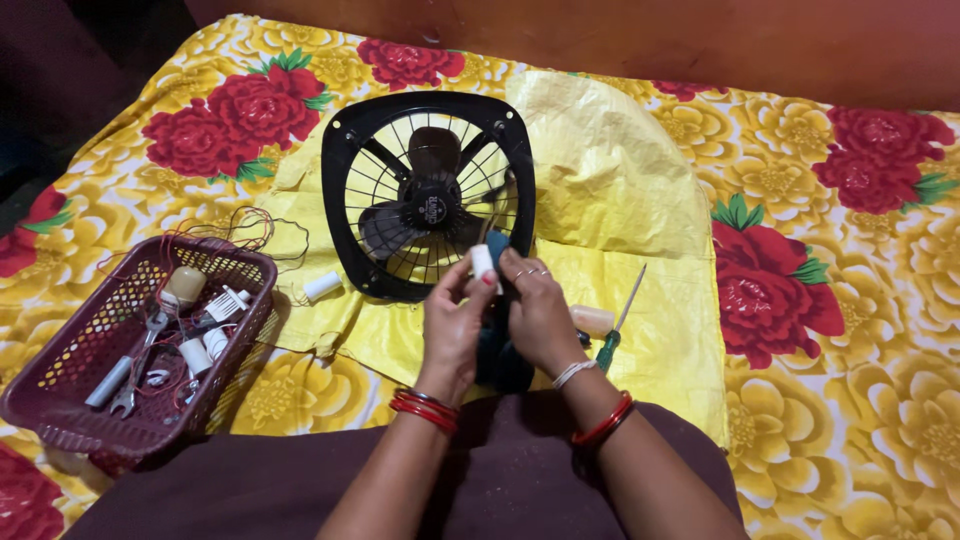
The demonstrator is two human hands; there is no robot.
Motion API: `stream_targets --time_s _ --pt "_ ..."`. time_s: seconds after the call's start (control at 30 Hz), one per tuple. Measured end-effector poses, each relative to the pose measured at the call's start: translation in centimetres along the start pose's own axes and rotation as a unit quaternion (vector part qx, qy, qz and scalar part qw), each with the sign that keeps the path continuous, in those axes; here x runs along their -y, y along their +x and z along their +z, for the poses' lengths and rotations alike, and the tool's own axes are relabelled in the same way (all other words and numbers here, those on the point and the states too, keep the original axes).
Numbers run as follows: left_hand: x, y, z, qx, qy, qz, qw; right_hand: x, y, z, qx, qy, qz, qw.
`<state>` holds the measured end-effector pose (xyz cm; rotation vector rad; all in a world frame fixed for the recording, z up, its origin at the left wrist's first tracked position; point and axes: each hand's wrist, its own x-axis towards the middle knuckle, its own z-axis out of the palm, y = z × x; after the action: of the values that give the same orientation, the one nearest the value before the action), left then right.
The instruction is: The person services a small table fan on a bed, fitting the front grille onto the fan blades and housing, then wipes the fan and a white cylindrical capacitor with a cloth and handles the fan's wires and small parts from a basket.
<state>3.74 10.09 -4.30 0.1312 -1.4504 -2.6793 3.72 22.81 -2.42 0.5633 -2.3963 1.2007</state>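
The small white cylinder (482, 262) is being pinched at centre frame, just below the black exhaust fan (428, 195). It is being gripped between thumb and fingertips of the left hand (452, 325), while the right hand (538, 318) is being closed around a dark teal object (497, 345) directly behind it; what that object is cannot be told.

Orientation: the cylinder's long axis is being held near vertical, tilted slightly toward the upper left of the frame, top end toward the fan's lower rim. Whether any leads are hanging from it is being hidden by the fingers.

Handling judgement: the step looks best done with the cylinder being kept steady by its sides, with light pressure, and with the work being held low over the yellow plastic sheet (610, 180) so that anything dropped is being caught there. The fan grille is close, so fingers are better being kept clear of the wires.

Surroundings: a green-handled screwdriver (612, 338) is lying at right of the hands, tip toward upper right. A second white cylinder (322, 286) is lying at left on the sheet. A maroon basket (60, 385) of tools and parts is sitting at lower left on the floral bedsheet (850, 400).
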Motion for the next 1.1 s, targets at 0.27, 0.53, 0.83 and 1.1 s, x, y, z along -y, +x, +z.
stream_targets --time_s 0.27,0.53,0.83,1.1 --pt "-1.3 1.4 0.1 -0.016 -0.002 0.020 1.000 -0.3 -1.0 -0.2 0.010 0.031 0.001 0.999" --pt "-1.0 0.1 0.8 0.011 0.046 0.022 0.999 -1.3 -0.3 0.1 -0.013 0.117 0.036 0.992" --pt "-1.6 1.3 0.2 -0.008 -0.025 -0.033 0.999 -1.3 -0.6 0.1 -0.004 0.065 0.029 0.997" --pt "0.1 1.7 -1.2 -0.035 -0.055 -0.006 0.998 0.2 -1.2 0.9 0.000 -0.025 -0.029 0.999"
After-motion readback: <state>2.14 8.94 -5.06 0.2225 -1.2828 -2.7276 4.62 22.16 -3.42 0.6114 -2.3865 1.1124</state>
